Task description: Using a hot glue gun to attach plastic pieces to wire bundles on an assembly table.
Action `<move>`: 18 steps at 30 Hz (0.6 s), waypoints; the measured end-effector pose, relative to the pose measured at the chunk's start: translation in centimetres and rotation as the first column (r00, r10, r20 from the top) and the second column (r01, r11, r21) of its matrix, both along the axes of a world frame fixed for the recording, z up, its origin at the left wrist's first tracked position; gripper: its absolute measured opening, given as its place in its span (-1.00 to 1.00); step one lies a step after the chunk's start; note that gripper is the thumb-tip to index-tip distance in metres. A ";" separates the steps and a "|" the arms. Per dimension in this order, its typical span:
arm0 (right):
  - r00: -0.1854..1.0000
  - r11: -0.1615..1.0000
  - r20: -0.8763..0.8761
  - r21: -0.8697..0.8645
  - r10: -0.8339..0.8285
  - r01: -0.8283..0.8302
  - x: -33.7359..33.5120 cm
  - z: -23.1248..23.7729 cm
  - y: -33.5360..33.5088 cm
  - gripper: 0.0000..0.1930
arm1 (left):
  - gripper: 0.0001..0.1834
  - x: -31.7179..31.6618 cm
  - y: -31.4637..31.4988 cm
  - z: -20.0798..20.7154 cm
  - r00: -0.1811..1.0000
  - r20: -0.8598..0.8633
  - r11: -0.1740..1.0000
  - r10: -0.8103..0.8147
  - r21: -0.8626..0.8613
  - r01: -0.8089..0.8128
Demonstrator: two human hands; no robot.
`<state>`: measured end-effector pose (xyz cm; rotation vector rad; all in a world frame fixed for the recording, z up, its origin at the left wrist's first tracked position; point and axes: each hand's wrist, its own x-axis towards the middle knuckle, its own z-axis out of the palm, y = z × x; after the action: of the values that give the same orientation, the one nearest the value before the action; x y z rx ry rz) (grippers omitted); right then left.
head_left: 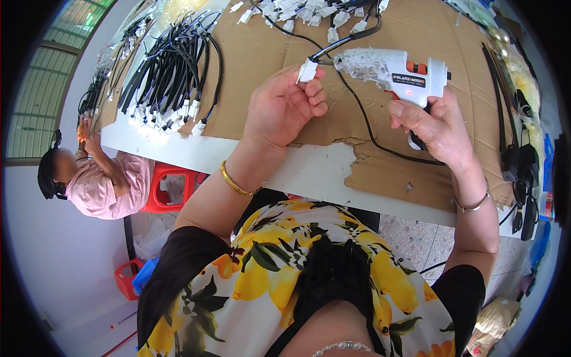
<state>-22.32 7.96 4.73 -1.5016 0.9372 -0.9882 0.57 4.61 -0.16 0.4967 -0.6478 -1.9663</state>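
Observation:
Between the fingertips of my left hand [285,106] is a white plug connector [307,71] on the end of a black cable [357,34]. The cable runs up and right from it toward the far pile. My right hand [429,122] is wrapped round the handle of a white hot glue gun [386,68], which points left. Its nozzle meets, or nearly meets, the place where the wires enter the connector. Dried glue coats the gun's front part, and an orange piece shows in its top opening. The gun's black cord [372,134] curves across the cardboard.
Brown cardboard [250,35] with a torn front edge covers the white table [321,168]. A bundle of black cables [172,65] with white connectors lies left; more connectors [309,12] lie at the far side. Black cords [523,166] hang right. A person in pink [110,184] works at left.

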 end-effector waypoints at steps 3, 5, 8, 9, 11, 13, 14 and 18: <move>1.000 1.000 -0.028 0.007 0.002 -0.002 0.0 0.0 0.0 -0.88 | -0.69 0.0 0.0 0.0 1.000 0.008 1.000 0.005 -0.002 -0.005; 0.998 0.999 -0.064 -0.044 0.002 -0.005 -0.1 -0.1 -0.1 -0.85 | -0.68 -0.1 0.0 0.0 1.000 0.012 1.000 0.009 -0.001 -0.009; 0.999 1.000 -0.053 -0.020 0.012 -0.013 -0.1 0.1 0.0 -0.85 | -0.69 -0.1 0.0 0.0 1.000 0.023 1.000 0.015 0.000 -0.015; 0.999 1.000 -0.052 -0.020 0.011 -0.013 -0.1 0.0 0.0 -0.85 | -0.69 -0.1 0.0 0.0 1.000 0.025 1.000 0.013 -0.008 -0.013; 0.999 1.000 -0.033 -0.031 0.003 -0.004 0.0 -0.1 0.0 -0.85 | -0.69 -0.1 0.0 0.0 1.000 0.028 1.000 0.009 -0.016 -0.009; 0.999 1.000 -0.032 -0.014 0.005 -0.005 0.1 0.2 0.1 -0.86 | -0.69 -0.1 -0.1 0.0 0.999 0.029 1.000 0.014 -0.016 -0.013; 0.999 1.000 -0.031 0.003 0.007 -0.007 0.1 0.3 0.1 -0.85 | -0.69 -0.1 0.0 0.0 0.999 0.029 1.000 0.013 -0.016 -0.013; 0.999 1.000 -0.048 -0.009 0.005 -0.006 0.1 0.1 0.1 -0.84 | -0.69 -0.1 0.1 0.0 0.998 0.054 0.999 0.028 -0.017 -0.027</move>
<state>-22.25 8.04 4.79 -1.5407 0.9630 -0.9575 0.48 4.67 -0.12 0.5479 -0.6872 -1.9258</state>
